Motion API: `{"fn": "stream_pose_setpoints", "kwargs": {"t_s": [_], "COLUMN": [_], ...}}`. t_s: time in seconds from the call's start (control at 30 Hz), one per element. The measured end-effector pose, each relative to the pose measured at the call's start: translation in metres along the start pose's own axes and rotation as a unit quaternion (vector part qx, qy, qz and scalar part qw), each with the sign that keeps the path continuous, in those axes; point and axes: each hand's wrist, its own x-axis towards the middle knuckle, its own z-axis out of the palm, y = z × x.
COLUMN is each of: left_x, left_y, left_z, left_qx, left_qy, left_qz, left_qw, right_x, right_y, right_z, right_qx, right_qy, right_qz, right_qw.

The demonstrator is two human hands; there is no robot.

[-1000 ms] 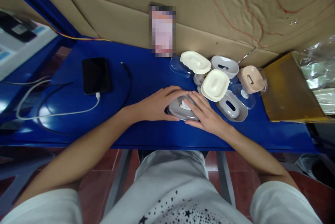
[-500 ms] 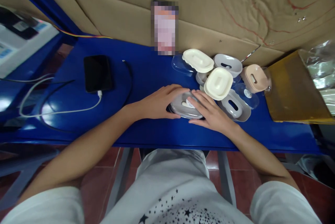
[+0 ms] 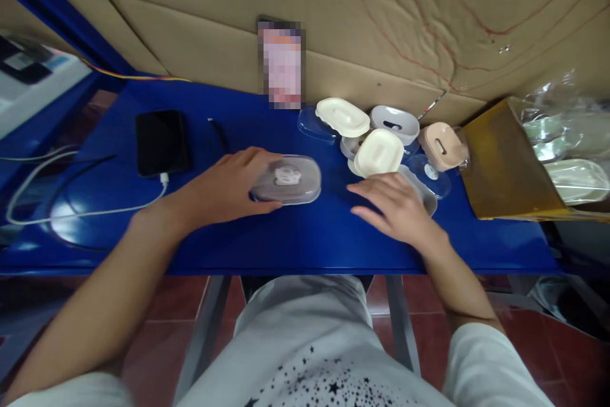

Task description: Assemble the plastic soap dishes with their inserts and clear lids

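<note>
My left hand grips the left end of a grey oval plastic box with a clear lid and a round white label on top. Thumb and fingers lie on opposite sides of it, just over the blue table. To the right, my right hand holds nothing, its fingers stretched out and thumb apart. Its knuckles partly cover an open grey box. Just beyond its fingertips lies a cream square lid.
Behind are a cream oval lid, a light grey box, a peach box and clear lids. A cardboard carton with bagged pieces stands at right. A black device with a white cable lies left on the blue table.
My left hand has carried the grey box leftward, away from the pile. The right hand has let go of it and moved apart. The whole view has shifted slightly.
</note>
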Motion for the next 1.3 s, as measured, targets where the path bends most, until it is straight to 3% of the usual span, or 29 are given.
{"fn": "stream_pose_setpoints", "kwargs": {"t_s": [0.13,0.23,0.33,0.43,0.5,0.6,0.73,0.87,1.0,1.17,1.23,1.3], "left_x": [-0.034,-0.038,-0.022,0.001,0.012,0.021,0.026,0.03,0.028,0.024,0.026,0.029], "left_y": [-0.019,-0.006,0.031,0.069,0.084,0.087,0.078,0.073,0.067,0.062,0.062,0.062], "left_z": [-0.018,-0.022,-0.008,0.025,0.046,0.059,0.049,0.046,0.039,0.012,0.01,0.014], "left_qx": [0.027,0.087,0.159,0.138,0.113,0.106,0.139,0.156,0.023,-0.224,-0.26,-0.263], "left_qy": [0.054,0.122,0.125,0.052,0.002,-0.023,-0.03,-0.02,0.01,-0.003,0.004,0.05], "left_qz": [-0.088,-0.08,-0.007,0.146,0.237,0.284,0.288,0.273,0.238,0.082,0.025,-0.007], "left_qw": [0.994,0.985,0.979,0.978,0.965,0.953,0.947,0.949,0.971,0.971,0.965,0.964], "right_x": [-0.031,-0.044,-0.039,-0.028,-0.021,-0.013,-0.005,-0.002,-0.01,-0.019,-0.024,-0.033], "right_y": [0.03,0.043,0.032,0.008,-0.004,-0.007,0.01,0.03,0.042,0.037,0.032,0.03], "right_z": [-0.028,-0.024,-0.012,-0.004,-0.002,0.0,0.007,0.018,0.011,-0.019,-0.031,-0.043], "right_qx": [-0.097,-0.13,-0.079,0.021,0.077,0.09,-0.045,-0.11,-0.102,-0.014,0.024,0.057], "right_qy": [-0.053,-0.132,-0.177,-0.186,-0.16,-0.069,0.081,0.075,0.054,0.081,0.069,0.04], "right_qz": [0.15,0.173,0.14,0.064,0.005,-0.036,0.067,0.11,0.097,0.048,0.04,0.045], "right_qw": [0.982,0.967,0.971,0.98,0.984,0.993,0.993,0.985,0.989,0.995,0.996,0.997]}}
